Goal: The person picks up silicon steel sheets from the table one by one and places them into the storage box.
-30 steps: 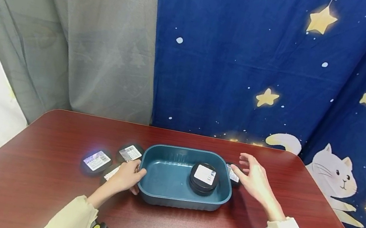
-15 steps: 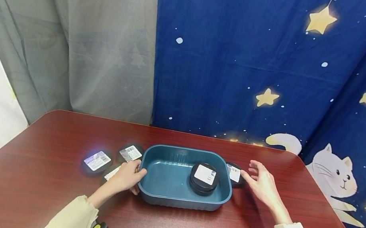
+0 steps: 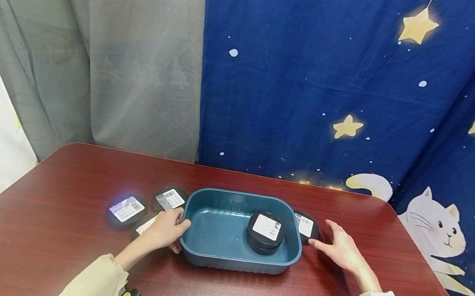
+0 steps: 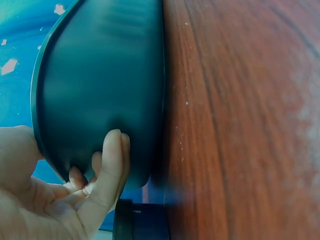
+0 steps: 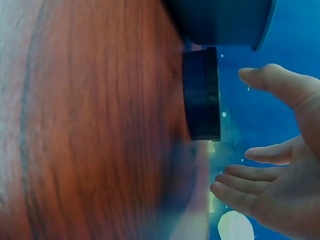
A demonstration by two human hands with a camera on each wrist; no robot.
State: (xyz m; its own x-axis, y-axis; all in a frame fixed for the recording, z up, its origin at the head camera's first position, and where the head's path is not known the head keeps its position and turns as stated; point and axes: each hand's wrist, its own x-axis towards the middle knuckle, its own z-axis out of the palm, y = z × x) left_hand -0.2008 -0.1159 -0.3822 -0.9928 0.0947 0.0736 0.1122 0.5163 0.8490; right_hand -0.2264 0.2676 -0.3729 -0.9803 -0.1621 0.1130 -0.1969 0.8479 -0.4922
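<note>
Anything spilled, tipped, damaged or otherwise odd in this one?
Nothing looks spilled, tipped or damaged: the teal bin and the black tub inside stand upright. One oddity: a bluish haze around the leftmost tub in the head view, possibly just glare.

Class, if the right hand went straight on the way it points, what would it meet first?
Most likely the right hand would meet the labelled black container just right of the teal bin; depth is unclear.

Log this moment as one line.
left hand: grips teal tub at left end | right hand: empty, beside rightmost tin | in tub: black tin | left of tub: three more tins
</note>
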